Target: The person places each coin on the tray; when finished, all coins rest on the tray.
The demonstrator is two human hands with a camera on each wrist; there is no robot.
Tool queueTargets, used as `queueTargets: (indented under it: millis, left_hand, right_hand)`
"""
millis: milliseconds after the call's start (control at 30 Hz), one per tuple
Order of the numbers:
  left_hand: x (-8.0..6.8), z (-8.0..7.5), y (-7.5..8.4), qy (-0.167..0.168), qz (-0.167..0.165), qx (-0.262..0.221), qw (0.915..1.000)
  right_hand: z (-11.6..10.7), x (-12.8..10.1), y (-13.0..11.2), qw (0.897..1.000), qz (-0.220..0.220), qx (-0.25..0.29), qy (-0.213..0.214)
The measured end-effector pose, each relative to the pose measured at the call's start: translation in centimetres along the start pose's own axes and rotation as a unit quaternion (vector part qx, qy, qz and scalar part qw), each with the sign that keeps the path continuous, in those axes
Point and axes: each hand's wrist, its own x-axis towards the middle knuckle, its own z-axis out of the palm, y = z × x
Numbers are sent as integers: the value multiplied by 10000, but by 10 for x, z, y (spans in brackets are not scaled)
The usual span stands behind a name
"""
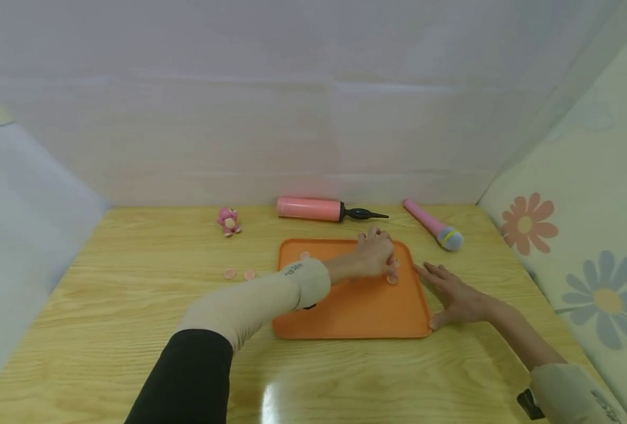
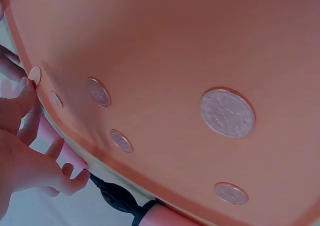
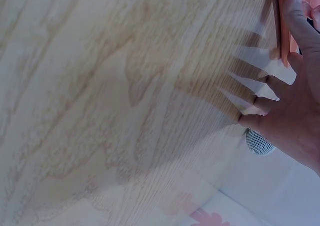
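My left hand (image 1: 374, 254) reaches over the orange tray (image 1: 345, 318), and its thumb and finger pinch a coin (image 2: 35, 75) close to the tray's right side. Several other coins, among them a large one (image 2: 227, 112), lie flat on the tray in the left wrist view. Beside the tray's right rim, my right hand (image 1: 459, 297) rests with spread, straight fingers on the wooden table, thumb against the rim. In the head view the left forearm hides part of the tray.
Two coins, one (image 1: 230, 274) and another (image 1: 249, 275), lie on the table left of the tray. Farther back are a pink toy figure (image 1: 229, 222), a pink hand pump (image 1: 310, 209) and a pink microphone (image 1: 432, 225). White sheets rise behind the table.
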Motion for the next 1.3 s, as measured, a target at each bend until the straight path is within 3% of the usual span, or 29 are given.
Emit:
queueTargets:
  millis: [333, 533, 700, 800, 900, 1067, 1167, 1300]
  left_hand:
    - [1, 10, -12, -183, -127, 384, 9990]
    - [2, 9, -10, -45, -19, 789, 9969]
    - [1, 1, -8, -3, 148, 1121, 9936]
    - [-7, -18, -15, 28, 152, 1451, 9893]
    - [-30, -48, -36, 24, 12, 1555, 9878]
    - [-107, -87, -99, 265, -369, 965, 9943]
    - [-162, -91, -135, 532, -489, 576, 9957]
    - [-224, -64, -174, 880, -628, 609, 9923]
  right_hand:
    - [1, 1, -4, 10000, 42, 48, -22]
    - [-3, 2, -6, 10000, 77, 56, -12]
    - [-4, 2, -7, 9999, 156, 58, -13]
    - [-3, 1, -7, 9998, 173, 60, -6]
    - [-2, -1, -5, 9999, 150, 84, -6]
    - [2, 2, 0, 10000, -34, 59, -7]
    - [2, 0, 3, 9999, -140, 50, 42]
    - [3, -4, 4, 9996, -241, 123, 85]
